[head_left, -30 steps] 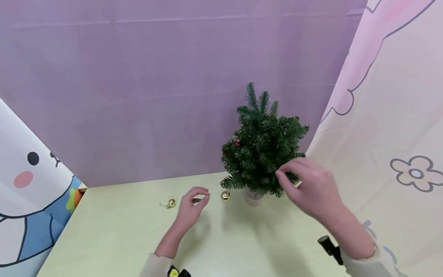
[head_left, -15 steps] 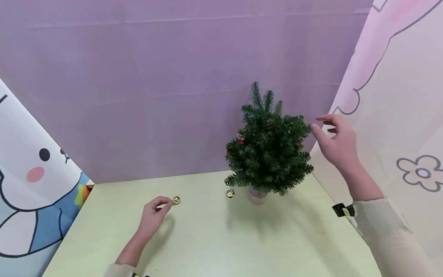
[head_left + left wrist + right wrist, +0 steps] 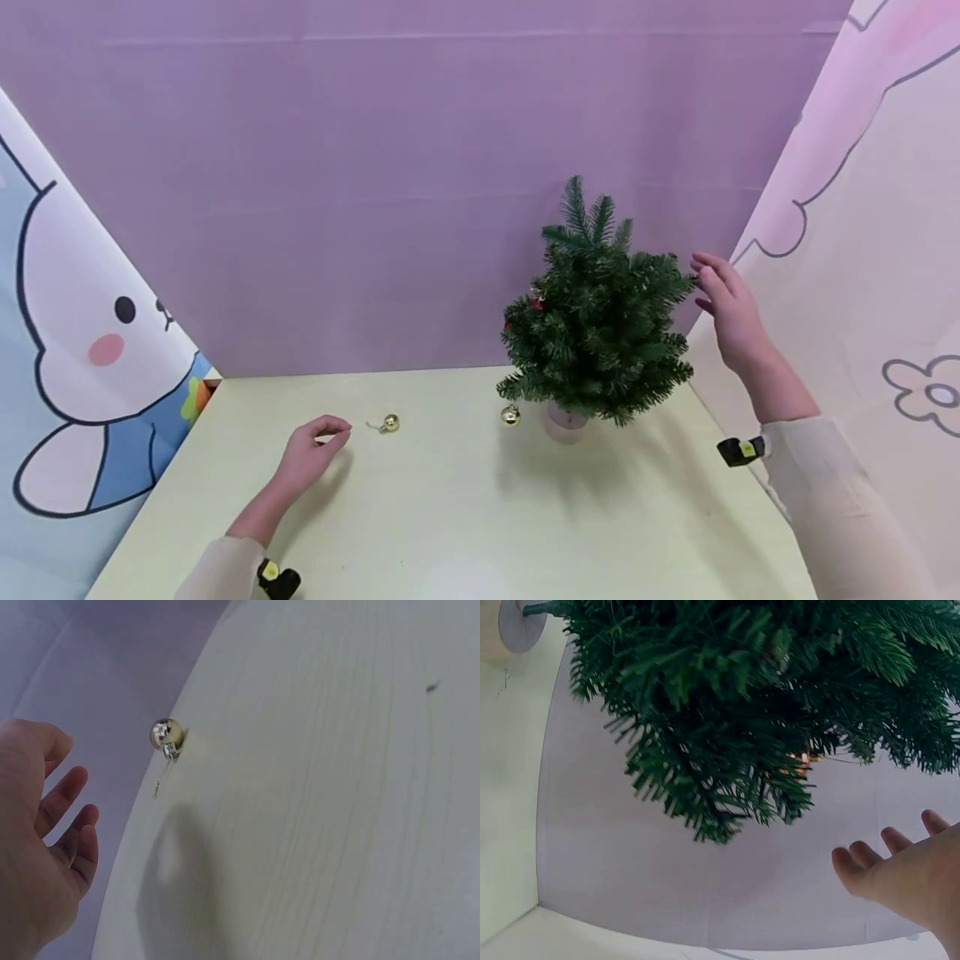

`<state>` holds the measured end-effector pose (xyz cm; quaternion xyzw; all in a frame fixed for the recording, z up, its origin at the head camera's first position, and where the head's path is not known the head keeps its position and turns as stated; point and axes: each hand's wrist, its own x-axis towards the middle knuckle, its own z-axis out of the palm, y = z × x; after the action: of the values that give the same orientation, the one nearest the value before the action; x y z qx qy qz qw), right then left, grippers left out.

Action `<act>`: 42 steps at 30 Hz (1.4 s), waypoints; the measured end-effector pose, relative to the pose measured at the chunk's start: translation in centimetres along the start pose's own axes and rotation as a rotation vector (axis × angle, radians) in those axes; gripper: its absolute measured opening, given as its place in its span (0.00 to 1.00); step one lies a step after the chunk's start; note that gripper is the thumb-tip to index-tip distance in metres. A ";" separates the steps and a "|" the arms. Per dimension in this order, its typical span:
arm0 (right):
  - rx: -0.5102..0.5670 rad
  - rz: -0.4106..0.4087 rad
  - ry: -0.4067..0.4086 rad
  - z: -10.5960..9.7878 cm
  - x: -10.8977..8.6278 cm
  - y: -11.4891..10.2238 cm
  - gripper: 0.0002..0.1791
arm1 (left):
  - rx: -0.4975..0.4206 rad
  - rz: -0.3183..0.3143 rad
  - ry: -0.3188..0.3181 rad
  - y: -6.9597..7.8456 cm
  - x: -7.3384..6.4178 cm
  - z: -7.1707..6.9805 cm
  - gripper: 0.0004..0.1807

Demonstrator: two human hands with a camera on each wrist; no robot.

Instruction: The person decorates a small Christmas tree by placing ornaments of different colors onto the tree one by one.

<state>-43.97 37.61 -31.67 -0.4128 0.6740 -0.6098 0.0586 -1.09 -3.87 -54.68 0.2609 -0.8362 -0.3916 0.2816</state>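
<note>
A small green artificial Christmas tree (image 3: 600, 333) stands in a pale round pot (image 3: 564, 423). My right hand (image 3: 731, 308) is at the tree's right side, fingertips beside the branch ends; the right wrist view shows its fingers (image 3: 895, 840) spread loosely, holding nothing. Near the left of the table lies a gold ball ornament (image 3: 391, 422) with a thin hanging loop. To its left my left hand (image 3: 306, 454) hovers above the table, fingers relaxed and apart from the ornament. Another gold ball (image 3: 510, 415) hangs at the tree's lower left.
Red ornaments (image 3: 537, 304) show among the tree's left branches. A shiny orange-gold ornament (image 3: 799, 761) is partly hidden by needles in the right wrist view. A purple cloth (image 3: 337, 208) backs the pale table (image 3: 450, 508), and printed cloths stand at both sides.
My left hand has passed to the left of the loose gold ornament, then drawn back from its loop. My right hand has risen to the tree's upper right, and its fingers have straightened.
</note>
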 end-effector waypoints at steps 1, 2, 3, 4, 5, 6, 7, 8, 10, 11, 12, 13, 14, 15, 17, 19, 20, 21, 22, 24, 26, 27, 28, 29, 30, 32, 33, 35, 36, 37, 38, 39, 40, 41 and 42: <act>0.045 0.003 -0.008 0.1 -0.1 0.1 0.30 | 0.019 0.009 -0.011 -0.1 0.4 0.1 0.08; 0.091 0.005 -0.015 0.2 -0.2 0.1 0.30 | 0.041 0.021 -0.022 -0.2 0.7 0.2 0.07; 0.135 0.006 -0.019 0.4 -0.3 0.2 0.29 | 0.059 0.029 -0.031 -0.3 1.0 0.3 0.07; 0.168 0.007 -0.024 0.7 -0.5 0.2 0.29 | 0.079 0.039 -0.046 -0.4 1.3 0.5 0.07; 0.197 0.006 -0.027 1.0 -0.6 0.2 0.28 | 0.090 0.050 -0.063 -0.5 1.5 0.6 0.07; 0.220 0.003 -0.029 1.2 -0.8 0.2 0.27 | 0.100 0.062 -0.082 -0.5 1.7 0.8 0.08; 0.235 0.003 -0.030 1.6 -0.9 0.1 0.27 | 0.112 0.071 -0.098 -0.5 1.8 1.0 0.09; 0.253 0.002 -0.032 1.9 -1.1 0.0 0.26 | 0.130 0.087 -0.119 -0.5 2.0 1.2 0.11; 0.282 0.003 -0.031 2.4 -1.3 -0.2 0.27 | 0.179 0.119 -0.169 -0.4 2.5 1.6 0.13; 0.300 0.002 -0.032 2.6 -1.4 -0.4 0.28 | 0.202 0.136 -0.192 -0.3 2.8 1.8 0.14; 0.312 0.003 -0.033 2.8 -1.4 -0.5 0.30 | 0.228 0.153 -0.212 -0.1 3.2 1.9 0.15; 0.325 0.006 -0.036 2.9 -1.4 -0.6 0.31 | 0.249 0.168 -0.231 0.0 3.6 2.1 0.15; 0.331 0.008 -0.038 3.0 -1.3 -0.7 0.32 | 0.269 0.180 -0.250 0.1 4.0 2.3 0.16; 0.333 0.012 -0.041 3.1 -1.3 -0.9 0.34 | 0.286 0.197 -0.267 0.2 4.4 2.4 0.16; 0.340 0.021 -0.047 3.2 -1.2 -1.0 0.36 | 0.303 0.217 -0.298 0.2 5.1 2.7 0.16; 0.343 0.035 -0.043 3.3 -1.2 -1.2 0.37 | 0.314 0.218 -0.326 0.2 5.7 2.9 0.16; 0.342 0.042 -0.039 3.3 -1.2 -1.3 0.37 | 0.324 0.221 -0.338 0.1 5.9 2.9 0.16; 0.346 0.050 -0.035 3.4 -1.2 -1.3 0.37 | 0.331 0.221 -0.351 0.0 6.1 3.0 0.16; 0.348 0.057 -0.033 3.4 -1.2 -1.3 0.37 | 0.336 0.213 -0.362 -0.1 6.3 3.1 0.16; 0.350 0.068 -0.031 3.5 -1.2 -1.4 0.38 | 0.344 0.208 -0.381 -0.2 6.5 3.2 0.17; 0.349 0.076 -0.034 3.6 -1.3 -1.4 0.38 | 0.341 0.215 -0.395 -0.3 6.7 3.4 0.17; 0.348 0.078 -0.035 3.6 -1.4 -1.4 0.38 | 0.340 0.219 -0.401 -0.3 6.8 3.5 0.17; 0.344 0.079 -0.036 3.6 -1.4 -1.4 0.38 | 0.339 0.225 -0.406 -0.3 6.8 3.6 0.17; 0.344 0.080 -0.033 3.6 -1.4 -1.4 0.38 | 0.336 0.230 -0.410 -0.3 6.9 3.7 0.16; 0.341 0.082 -0.028 3.6 -1.5 -1.5 0.38 | 0.335 0.231 -0.411 -0.3 7.0 3.9 0.16; 0.339 0.088 -0.019 3.7 -1.5 -1.6 0.37 | 0.345 0.228 -0.413 -0.3 7.0 4.2 0.14; 0.338 0.091 -0.015 3.7 -1.6 -1.6 0.37 | 0.349 0.225 -0.413 -0.3 7.0 4.3 0.14; 0.339 0.097 -0.014 3.7 -1.6 -1.7 0.36 | 0.353 0.200 -0.407 -0.3 7.0 4.5 0.13; 0.337 0.100 -0.014 3.7 -1.7 -1.8 0.36 | 0.353 0.191 -0.400 -0.4 7.0 4.7 0.13; 0.336 0.102 -0.017 3.8 -1.7 -1.8 0.36 | 0.349 0.182 -0.393 -0.5 7.0 4.8 0.13; 0.335 0.104 -0.018 3.8 -1.7 -1.8 0.36 | 0.346 0.181 -0.381 -0.6 6.9 4.9 0.13; 0.336 0.105 -0.019 3.8 -1.7 -1.8 0.35 | 0.337 0.177 -0.371 -0.7 6.9 5.0 0.14; 0.336 0.104 -0.020 3.8 -1.7 -1.9 0.34 | 0.326 0.170 -0.360 -0.9 6.9 5.1 0.15; 0.335 0.102 -0.020 3.8 -1.7 -1.9 0.34 | 0.313 0.167 -0.351 -1.0 6.9 5.2 0.16; 0.335 0.102 -0.018 3.8 -1.7 -1.9 0.34 | 0.304 0.175 -0.342 -1.2 6.9 5.3 0.16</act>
<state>-39.70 35.88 -31.70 -0.3679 0.5826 -0.7060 0.1635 -9.32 -6.39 -56.65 0.1567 -0.9405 -0.2738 0.1262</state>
